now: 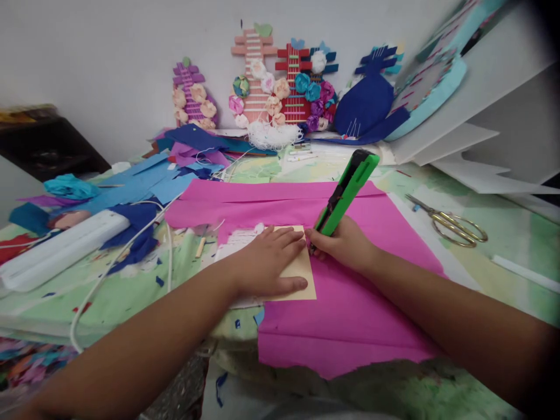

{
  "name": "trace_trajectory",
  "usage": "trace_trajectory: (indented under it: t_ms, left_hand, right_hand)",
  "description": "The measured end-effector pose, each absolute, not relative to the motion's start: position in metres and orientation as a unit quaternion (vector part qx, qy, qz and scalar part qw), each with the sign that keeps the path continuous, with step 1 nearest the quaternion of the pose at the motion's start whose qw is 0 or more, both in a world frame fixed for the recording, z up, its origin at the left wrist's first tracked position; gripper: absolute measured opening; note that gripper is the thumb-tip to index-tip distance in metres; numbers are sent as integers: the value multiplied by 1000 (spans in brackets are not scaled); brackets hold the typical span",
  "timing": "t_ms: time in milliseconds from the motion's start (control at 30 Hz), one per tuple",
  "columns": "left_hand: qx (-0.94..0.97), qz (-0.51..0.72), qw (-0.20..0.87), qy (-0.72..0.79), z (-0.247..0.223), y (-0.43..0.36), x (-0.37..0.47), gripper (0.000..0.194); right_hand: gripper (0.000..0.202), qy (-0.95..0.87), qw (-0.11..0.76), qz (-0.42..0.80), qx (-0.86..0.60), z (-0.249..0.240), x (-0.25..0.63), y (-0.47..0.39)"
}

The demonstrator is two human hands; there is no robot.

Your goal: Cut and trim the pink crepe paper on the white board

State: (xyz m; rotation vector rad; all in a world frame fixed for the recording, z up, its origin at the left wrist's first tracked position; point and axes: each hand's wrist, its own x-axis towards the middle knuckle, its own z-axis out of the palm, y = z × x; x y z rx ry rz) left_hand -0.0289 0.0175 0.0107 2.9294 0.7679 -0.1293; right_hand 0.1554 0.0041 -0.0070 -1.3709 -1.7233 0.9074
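My left hand (271,262) lies flat with fingers spread on a pale yellow card (301,280), pressing it onto a sheet of magenta paper (367,309). Beside the card's right edge, my right hand (347,242) is closed around a green and black utility knife (345,195). The knife leans up to the right, and its lower end points down at the paper along the card's edge. Its blade tip is too small to make out. Under and left of my left hand shows a white, scuffed board (240,238).
Gold-handled scissors (455,224) lie right of the paper. A white power strip (65,251) with a cable (126,254) and blue paper scraps (135,181) are at left. Decorated paper instruments (286,81) stand against the wall; white boards (476,116) lean at right.
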Motion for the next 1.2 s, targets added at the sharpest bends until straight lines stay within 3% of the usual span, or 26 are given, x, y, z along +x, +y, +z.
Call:
trace_trajectory:
  t_ms: [367,800,1200]
  left_hand:
    - [963,-49,54,261,10,18,-29,71]
    - [960,-56,59,267,13,16,-29,69]
    - [963,-52,49,258,13,17,-28,68]
  right_hand:
    - [16,-646,386,402,-522,-2,156,-1]
    - [13,-752,363,222,-502,-1,152,-5]
    - [22,-725,358,245,-535,-1,152,-2]
